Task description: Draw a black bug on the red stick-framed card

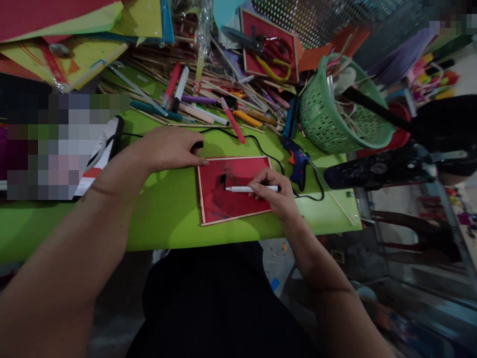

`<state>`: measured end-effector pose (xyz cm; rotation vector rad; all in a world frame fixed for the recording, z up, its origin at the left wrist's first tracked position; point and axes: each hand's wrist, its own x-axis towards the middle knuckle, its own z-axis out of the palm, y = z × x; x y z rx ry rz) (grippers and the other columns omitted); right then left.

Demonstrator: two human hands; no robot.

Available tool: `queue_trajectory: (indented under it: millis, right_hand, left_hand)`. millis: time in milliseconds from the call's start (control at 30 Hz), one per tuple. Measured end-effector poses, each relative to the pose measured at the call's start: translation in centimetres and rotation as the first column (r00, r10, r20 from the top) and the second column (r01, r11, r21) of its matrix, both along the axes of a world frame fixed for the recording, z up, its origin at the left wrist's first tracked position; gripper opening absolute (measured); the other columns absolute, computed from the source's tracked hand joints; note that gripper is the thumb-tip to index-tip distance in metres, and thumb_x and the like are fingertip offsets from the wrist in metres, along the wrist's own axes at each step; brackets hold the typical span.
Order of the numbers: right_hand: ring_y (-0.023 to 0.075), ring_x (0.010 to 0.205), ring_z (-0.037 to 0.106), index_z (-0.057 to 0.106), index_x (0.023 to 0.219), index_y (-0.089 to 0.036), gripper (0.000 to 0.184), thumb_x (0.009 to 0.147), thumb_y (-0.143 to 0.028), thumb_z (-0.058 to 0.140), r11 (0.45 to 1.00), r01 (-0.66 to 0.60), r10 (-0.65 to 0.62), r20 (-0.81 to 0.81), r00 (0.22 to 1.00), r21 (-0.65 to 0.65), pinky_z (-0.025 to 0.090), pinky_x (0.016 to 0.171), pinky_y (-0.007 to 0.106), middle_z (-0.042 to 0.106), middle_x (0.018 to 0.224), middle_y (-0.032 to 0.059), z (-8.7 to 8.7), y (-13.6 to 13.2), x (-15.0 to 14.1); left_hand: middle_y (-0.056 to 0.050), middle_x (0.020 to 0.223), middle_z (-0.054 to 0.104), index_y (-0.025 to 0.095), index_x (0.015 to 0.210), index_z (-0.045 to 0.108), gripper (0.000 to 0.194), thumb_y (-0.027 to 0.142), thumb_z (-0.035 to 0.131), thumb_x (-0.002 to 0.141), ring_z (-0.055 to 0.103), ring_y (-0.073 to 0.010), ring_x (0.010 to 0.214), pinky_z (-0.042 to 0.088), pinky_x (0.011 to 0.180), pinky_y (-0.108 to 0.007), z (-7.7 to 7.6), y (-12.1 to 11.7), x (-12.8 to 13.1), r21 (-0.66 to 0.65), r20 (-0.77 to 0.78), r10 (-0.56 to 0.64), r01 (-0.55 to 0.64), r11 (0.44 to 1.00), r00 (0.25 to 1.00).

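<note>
Near the bench's (pixel 160 226) front edge, the right hand (pixel 280 198) grips a marker (pixel 239 189) over a red board (pixel 242 205) (smudged black); the left hand (pixel 169 146), holding a black piece (pixel 197 145), is at the board's far-left corner.

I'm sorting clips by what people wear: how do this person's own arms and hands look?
The left hand and right hand are both ungloved. No sleeve shows on the left forearm or right forearm, nor any watch. A faint line, perhaps a crease, crosses each forearm. Dark clothing covers the body between them.
</note>
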<state>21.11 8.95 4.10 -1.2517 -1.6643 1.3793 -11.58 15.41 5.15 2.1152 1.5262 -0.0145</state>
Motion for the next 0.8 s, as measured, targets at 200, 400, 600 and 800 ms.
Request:
queue_trajectory:
  millis: [200,400,600,800]
  right_hand:
    - [0.0151,0.059,0.056,0.078,0.081,-0.025,0.037,0.088,-0.057,0.094,1.000,-0.004,0.004,-0.014,1.000,-0.007,0.043,0.057,0.030,0.073,0.070,-0.0002,0.09,0.01,-0.02]
    - [0.0139,0.058,0.055,0.079,0.082,-0.024,0.037,0.090,-0.057,0.095,1.000,-0.018,0.019,-0.038,0.999,0.004,0.042,0.057,0.029,0.074,0.071,-0.0003,0.02,-0.05,0.15]
    - [0.0136,0.059,0.055,0.079,0.082,-0.023,0.037,0.090,-0.056,0.095,1.000,-0.009,0.009,-0.044,0.999,0.002,0.041,0.057,0.029,0.074,0.071,-0.0005,-0.26,-0.01,0.27]
    - [0.0130,0.057,0.053,0.076,0.084,-0.024,0.044,0.089,-0.063,0.095,1.000,0.016,-0.016,-0.036,0.999,0.017,0.041,0.055,0.029,0.072,0.071,-0.0010,-0.16,0.08,-0.09]
  left_hand:
    - [-0.005,0.079,0.072,0.028,0.094,0.070,0.044,0.071,0.067,0.085,0.070,-0.0319,0.087,0.042,0.075,-0.039,0.65,-0.15,0.27,-0.021,-0.032,0.000,-0.001,1.000,0.999]
    - [-0.006,0.082,0.073,0.027,0.098,0.073,0.044,0.070,0.069,0.086,0.073,-0.0337,0.092,0.045,0.080,-0.040,0.77,-0.24,0.38,-0.031,-0.028,0.006,-0.007,0.999,1.000]
    - [-0.007,0.080,0.073,0.026,0.099,0.073,0.043,0.068,0.067,0.090,0.072,-0.0318,0.089,0.044,0.076,-0.039,0.63,-0.28,0.35,-0.010,-0.051,-0.019,0.018,1.000,0.999]
    - [-0.004,0.077,0.071,0.026,0.094,0.072,0.042,0.068,0.069,0.088,0.071,-0.0299,0.085,0.042,0.073,-0.037,0.25,-0.11,0.08,0.013,-0.018,-0.022,0.022,1.000,1.000]
